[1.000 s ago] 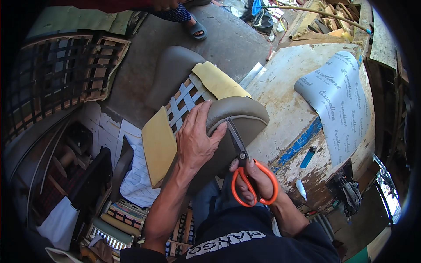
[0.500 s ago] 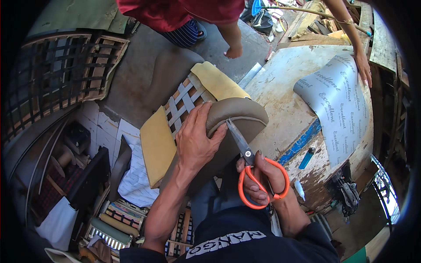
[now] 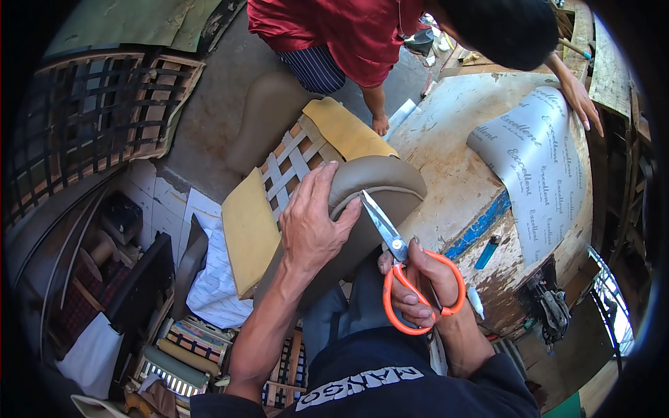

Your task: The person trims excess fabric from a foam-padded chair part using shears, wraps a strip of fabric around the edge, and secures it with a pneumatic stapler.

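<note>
From my post I'm seeing the brown-grey padded seat part (image 3: 376, 174) sitting mid-frame, up and left of my right grip (image 3: 439, 280), which is holding the orange-handled scissors (image 3: 398, 245) with their long axis slanting from lower right to upper left and their tips lying beside the left thumb. My left grip (image 3: 310, 233) is being the nearer one, touching the padding with fingers draping over it, though I'm not managing to tell whether it is pinching. The padding is looking smooth, its raised piping (image 3: 387, 188) arcing below a rounded rim.
</note>
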`<state>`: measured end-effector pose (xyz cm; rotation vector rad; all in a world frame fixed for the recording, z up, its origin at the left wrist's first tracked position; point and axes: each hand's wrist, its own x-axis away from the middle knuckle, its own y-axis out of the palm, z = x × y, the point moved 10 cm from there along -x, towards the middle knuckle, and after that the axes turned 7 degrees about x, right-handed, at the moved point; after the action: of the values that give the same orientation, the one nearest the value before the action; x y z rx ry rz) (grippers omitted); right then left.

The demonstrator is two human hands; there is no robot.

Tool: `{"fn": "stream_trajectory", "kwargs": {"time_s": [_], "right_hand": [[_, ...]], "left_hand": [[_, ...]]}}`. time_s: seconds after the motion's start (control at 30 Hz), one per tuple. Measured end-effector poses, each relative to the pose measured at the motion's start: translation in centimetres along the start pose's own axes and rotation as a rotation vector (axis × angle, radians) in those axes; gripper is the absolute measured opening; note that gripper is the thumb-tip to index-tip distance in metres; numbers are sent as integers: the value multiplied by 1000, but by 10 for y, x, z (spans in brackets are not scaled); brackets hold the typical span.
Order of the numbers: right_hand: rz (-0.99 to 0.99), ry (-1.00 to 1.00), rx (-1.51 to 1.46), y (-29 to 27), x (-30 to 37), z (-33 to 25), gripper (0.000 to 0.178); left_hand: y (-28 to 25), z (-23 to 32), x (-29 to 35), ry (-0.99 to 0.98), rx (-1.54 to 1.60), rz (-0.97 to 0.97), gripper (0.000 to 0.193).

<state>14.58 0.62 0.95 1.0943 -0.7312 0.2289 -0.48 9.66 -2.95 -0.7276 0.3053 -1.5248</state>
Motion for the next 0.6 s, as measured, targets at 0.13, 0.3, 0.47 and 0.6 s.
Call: {"fn": "stream_trajectory", "kwargs": {"time_s": [0.13,0.3,0.47,0.6], "right_hand": [[3,0,11,1,-1,-3,57],[30,11,38,6,-1,-5,57],[20,12,19,7,0,-5,56],[46,8,27,6,1,-4,55]], "left_hand": [[0,0,1,-12,-11,-5,59],[0,-2,1,-9,-22,1,59],[1,-1,1,-9,-12,-8,60],[1,-1,1,-3,-14,-2,60]]}}
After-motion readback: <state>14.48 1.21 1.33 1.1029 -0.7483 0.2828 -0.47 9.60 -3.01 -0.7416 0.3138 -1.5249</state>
